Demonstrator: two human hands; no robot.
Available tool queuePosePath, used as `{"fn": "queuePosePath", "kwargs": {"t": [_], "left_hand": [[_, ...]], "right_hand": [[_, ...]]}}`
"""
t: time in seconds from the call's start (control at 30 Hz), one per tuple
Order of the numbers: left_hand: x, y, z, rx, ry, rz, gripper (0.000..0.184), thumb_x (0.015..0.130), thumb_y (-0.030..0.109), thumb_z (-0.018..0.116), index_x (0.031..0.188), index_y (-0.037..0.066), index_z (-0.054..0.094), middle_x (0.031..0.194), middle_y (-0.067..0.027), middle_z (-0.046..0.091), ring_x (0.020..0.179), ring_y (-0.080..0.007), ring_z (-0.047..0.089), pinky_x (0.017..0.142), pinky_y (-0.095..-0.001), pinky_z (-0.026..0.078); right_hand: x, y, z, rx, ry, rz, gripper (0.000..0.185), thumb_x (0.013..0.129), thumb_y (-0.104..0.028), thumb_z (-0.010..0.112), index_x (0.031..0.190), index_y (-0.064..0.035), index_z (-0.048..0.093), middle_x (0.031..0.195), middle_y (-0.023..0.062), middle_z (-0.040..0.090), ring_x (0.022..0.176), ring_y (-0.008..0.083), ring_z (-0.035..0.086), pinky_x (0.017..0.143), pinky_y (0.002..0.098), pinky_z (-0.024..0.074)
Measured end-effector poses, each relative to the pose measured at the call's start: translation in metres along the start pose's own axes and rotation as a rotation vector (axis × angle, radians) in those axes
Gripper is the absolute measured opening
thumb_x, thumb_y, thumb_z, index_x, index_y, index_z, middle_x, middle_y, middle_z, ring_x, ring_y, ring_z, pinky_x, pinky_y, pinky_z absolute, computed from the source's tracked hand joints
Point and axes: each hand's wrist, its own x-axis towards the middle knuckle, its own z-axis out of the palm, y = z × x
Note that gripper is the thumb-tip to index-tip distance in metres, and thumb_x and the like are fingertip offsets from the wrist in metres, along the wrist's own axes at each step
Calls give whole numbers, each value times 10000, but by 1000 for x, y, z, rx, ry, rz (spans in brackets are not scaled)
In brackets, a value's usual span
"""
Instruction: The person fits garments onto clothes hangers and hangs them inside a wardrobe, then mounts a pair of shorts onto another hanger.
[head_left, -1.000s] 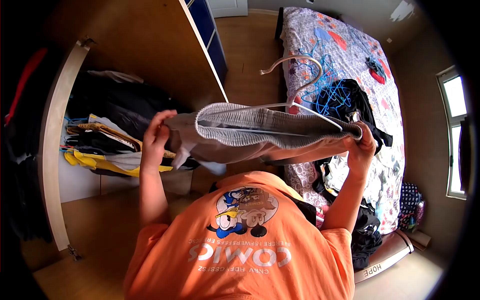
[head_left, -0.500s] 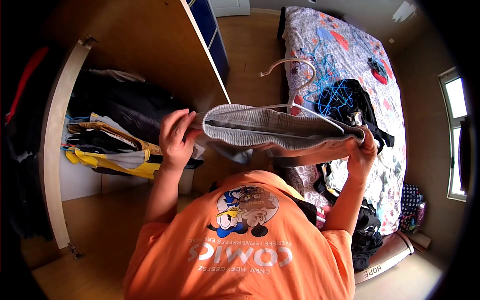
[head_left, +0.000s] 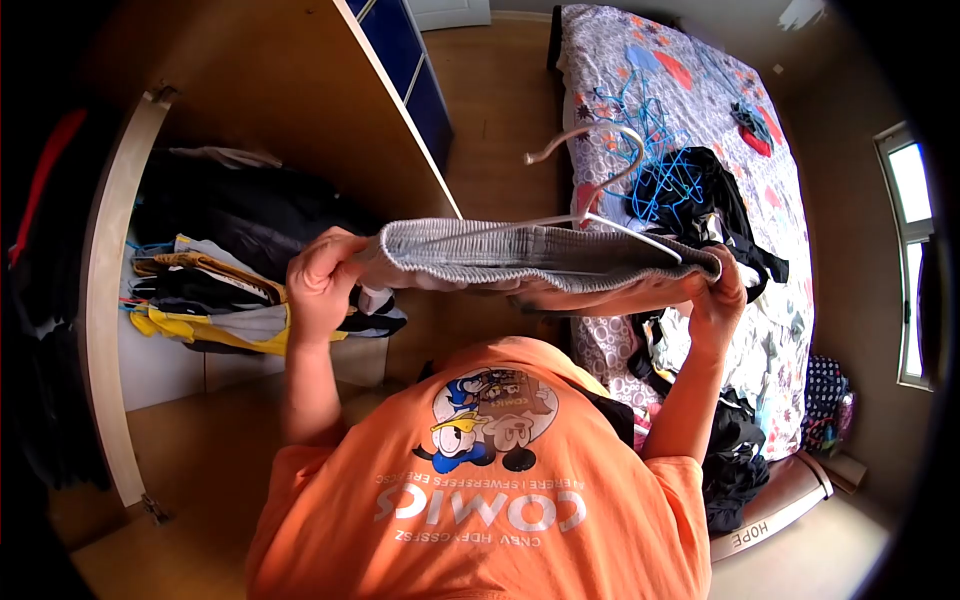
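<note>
A grey garment with a ribbed elastic waistband [head_left: 535, 245] is stretched wide in front of my chest, its lower part mostly hidden. My left hand [head_left: 325, 280] is closed on the left end of the waistband. At the other end, my right hand [head_left: 722, 300] pinches the fabric between thumb and fingers. Inside the waist opening lies a white clothes hanger [head_left: 640, 152], its hook standing up above the middle of the band. The hanger's right arm ends near my right hand; its left arm runs along the inside of the band.
To the left, an open wardrobe [head_left: 120, 300] holds several hanging clothes [head_left: 215, 290]. A bed [head_left: 600, 60] on the right carries tangled blue hangers [head_left: 650, 180] and dark clothes [head_left: 735, 215]. Beyond it is a window [head_left: 905, 185]; a dotted bag [head_left: 825, 390] stands by the bed.
My left hand has moved left and slightly down, and its fingers have closed more tightly on the waistband. The band is stretched wider, and the garment and hanger have shifted a little.
</note>
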Motion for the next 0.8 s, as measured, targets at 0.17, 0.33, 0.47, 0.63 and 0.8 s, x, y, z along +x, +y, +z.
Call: {"fn": "queuePosePath", "kwargs": {"t": [0.17, 0.33, 0.47, 0.63, 0.8], "left_hand": [[9, 1, -21, -43, -259, -191, 114, 753, -34, 642, 866, -34, 624, 750, -98, 610, 644, -196, 579, 618, -260, 460], [11, -2, -11, 388, -413, -217, 90, 796, 31, 607, 870, -20, 603, 828, -142, 619, 792, -317, 600, 684, -358, 476], [3, 3, 11, 437, -351, -63, 169, 855, 70, 543, 994, -26, 544, 876, -151, 599, 892, -344, 561, 792, -381, 442], [-10, 1, 19, 221, -141, -46, 332, 863, 263, 601, 1030, -22, 557, 865, -157, 588, 837, -356, 568, 768, -370, 453], [-17, -4, 6, 319, -77, -37, 354, 889, 290, 593, 1071, -12, 571, 1013, -150, 619, 916, -300, 601, 801, -346, 461]], "right_hand": [[3, -5, -2, -87, -55, -69, 248, 766, -105, 726, 913, 16, 566, 819, 14, 503, 751, 101, 465, 683, 217, 373], [1, -24, 13, -183, -31, -77, 254, 730, -93, 742, 887, 11, 572, 790, 13, 499, 710, 103, 448, 631, 227, 360], [3, -26, 16, -295, -21, -139, 223, 724, -31, 715, 884, 23, 569, 786, 24, 508, 707, 111, 457, 630, 223, 365], [3, -16, 10, -166, -14, -57, 242, 711, 25, 675, 934, 39, 582, 883, 59, 525, 820, 147, 506, 734, 234, 400], [6, -8, 13, -236, -87, -106, 260, 744, -63, 701, 967, 20, 598, 896, 57, 534, 801, 165, 500, 714, 227, 394]]}}
